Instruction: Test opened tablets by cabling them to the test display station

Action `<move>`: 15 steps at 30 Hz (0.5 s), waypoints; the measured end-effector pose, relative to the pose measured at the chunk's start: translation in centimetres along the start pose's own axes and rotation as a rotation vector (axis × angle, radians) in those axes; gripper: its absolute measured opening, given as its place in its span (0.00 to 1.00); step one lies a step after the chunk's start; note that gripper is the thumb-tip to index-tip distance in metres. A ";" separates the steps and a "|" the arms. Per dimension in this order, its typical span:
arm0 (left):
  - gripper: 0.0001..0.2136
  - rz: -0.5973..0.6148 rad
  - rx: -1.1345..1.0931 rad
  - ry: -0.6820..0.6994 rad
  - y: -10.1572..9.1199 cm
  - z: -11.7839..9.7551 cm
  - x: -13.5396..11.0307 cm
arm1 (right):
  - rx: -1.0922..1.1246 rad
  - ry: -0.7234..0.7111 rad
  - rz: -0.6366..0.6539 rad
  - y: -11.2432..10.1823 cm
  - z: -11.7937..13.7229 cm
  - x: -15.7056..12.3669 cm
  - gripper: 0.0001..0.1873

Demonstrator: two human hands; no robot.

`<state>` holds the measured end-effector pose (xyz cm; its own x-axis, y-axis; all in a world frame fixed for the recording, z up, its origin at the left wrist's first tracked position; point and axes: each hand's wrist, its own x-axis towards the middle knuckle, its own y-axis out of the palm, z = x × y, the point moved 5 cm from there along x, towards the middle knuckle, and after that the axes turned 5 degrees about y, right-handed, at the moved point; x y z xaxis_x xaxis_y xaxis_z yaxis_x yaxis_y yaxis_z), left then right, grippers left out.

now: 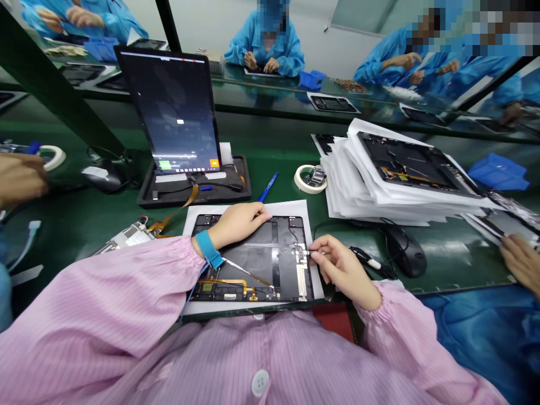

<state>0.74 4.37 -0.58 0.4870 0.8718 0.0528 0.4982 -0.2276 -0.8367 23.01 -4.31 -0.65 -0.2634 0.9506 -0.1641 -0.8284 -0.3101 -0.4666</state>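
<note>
An opened tablet housing (253, 256) lies face-down on white paper (310, 225) before me, its circuit board and ribbon cables exposed. My left hand (238, 222) rests across its top edge with the fingers stretched out; a blue wrist strap (208, 249) is on that wrist. At the housing's right edge, the thumb and fingers of my right hand (340, 267) pinch a small cable plug (311, 252) beside the small circuit board (301, 254). Whether the plug is fully seated cannot be made out. A bundled black cable (373, 261) lies just beyond that hand.
A lit tablet screen (175, 112) stands in a black tray (194, 194). Right of it are a blue pen (268, 187), a tape roll (311, 179), a paper stack (358, 191) topped by another housing (417, 163), and a mouse (405, 250). Co-workers' hands (523, 261) show at both sides.
</note>
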 end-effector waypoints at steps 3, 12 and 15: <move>0.15 -0.005 0.003 0.000 0.0 0.1 0.1 | -0.393 -0.080 -0.089 0.3 1.3 -0.3 0.13; 0.15 -0.010 0.027 -0.003 0.0 -0.2 0.0 | -0.755 -0.059 -0.177 2.6 1.9 -0.9 0.21; 0.15 -0.012 0.013 -0.006 0.0 -0.3 0.0 | -0.633 -0.171 -0.258 0.4 2.4 -1.3 0.24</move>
<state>0.89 4.23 -0.41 0.4765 0.8771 0.0596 0.4947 -0.2114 -0.8430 21.86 -5.61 1.51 -0.2142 0.9675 0.1344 -0.4419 0.0268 -0.8967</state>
